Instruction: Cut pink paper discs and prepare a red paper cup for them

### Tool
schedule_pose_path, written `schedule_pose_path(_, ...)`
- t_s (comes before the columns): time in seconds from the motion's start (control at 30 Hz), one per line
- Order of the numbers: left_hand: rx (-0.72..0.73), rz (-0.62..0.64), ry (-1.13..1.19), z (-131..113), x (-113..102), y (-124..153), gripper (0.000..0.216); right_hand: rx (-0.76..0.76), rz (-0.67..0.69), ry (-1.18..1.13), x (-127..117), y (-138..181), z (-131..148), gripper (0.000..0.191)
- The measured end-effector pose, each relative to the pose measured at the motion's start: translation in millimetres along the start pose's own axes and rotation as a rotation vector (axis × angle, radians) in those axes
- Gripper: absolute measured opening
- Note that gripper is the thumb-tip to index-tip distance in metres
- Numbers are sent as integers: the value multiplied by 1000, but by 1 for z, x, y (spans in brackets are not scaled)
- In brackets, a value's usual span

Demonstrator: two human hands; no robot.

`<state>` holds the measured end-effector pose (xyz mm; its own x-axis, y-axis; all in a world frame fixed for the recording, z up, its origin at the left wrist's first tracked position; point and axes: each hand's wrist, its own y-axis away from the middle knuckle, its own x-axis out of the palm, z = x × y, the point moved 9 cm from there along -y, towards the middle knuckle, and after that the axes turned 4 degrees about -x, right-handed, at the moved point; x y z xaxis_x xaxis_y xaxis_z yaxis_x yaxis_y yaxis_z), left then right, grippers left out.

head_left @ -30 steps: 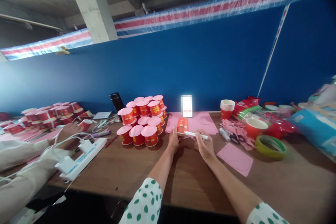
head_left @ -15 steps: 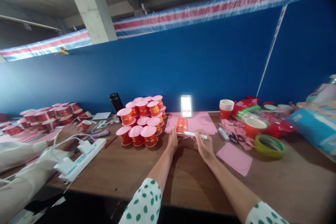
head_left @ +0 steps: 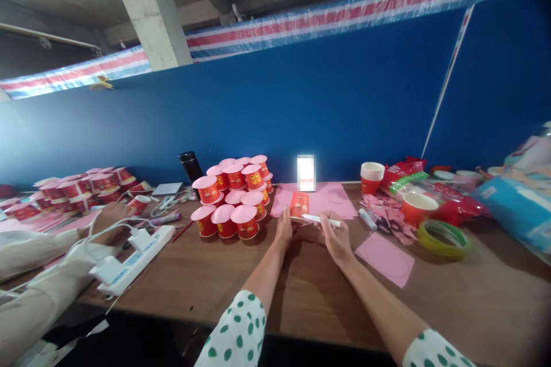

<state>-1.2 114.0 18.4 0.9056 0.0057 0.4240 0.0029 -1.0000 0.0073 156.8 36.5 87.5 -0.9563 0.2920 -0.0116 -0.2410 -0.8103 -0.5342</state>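
Observation:
My left hand [head_left: 283,230] is closed around a red paper cup [head_left: 300,205], tilted over with its rim toward me. In my right hand [head_left: 337,239] there is a slim white pen [head_left: 322,220], its tip close to the cup's rim. Whether tip and rim touch I cannot tell. Behind the cup lie pink paper sheets [head_left: 329,198]. To the left stand stacked red cups topped with pink paper discs [head_left: 244,214].
A co-worker's hand [head_left: 112,215] is at the left, beside more cups and a white power strip [head_left: 129,268]. Rightward lie a pink sheet [head_left: 384,258], pink scraps [head_left: 390,215], a tape roll [head_left: 442,239], a red cup [head_left: 418,210] and a stack of cups [head_left: 371,176].
Hardly anything differs. Both hands keep their grip on the cup and the pen, and the view has shifted very slightly.

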Motion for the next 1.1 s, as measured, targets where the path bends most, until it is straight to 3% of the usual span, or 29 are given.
schedule_pose_path(1.1,13,-6,-20,2,-2,-4,57,19,15,-20,2,1,-1,26)
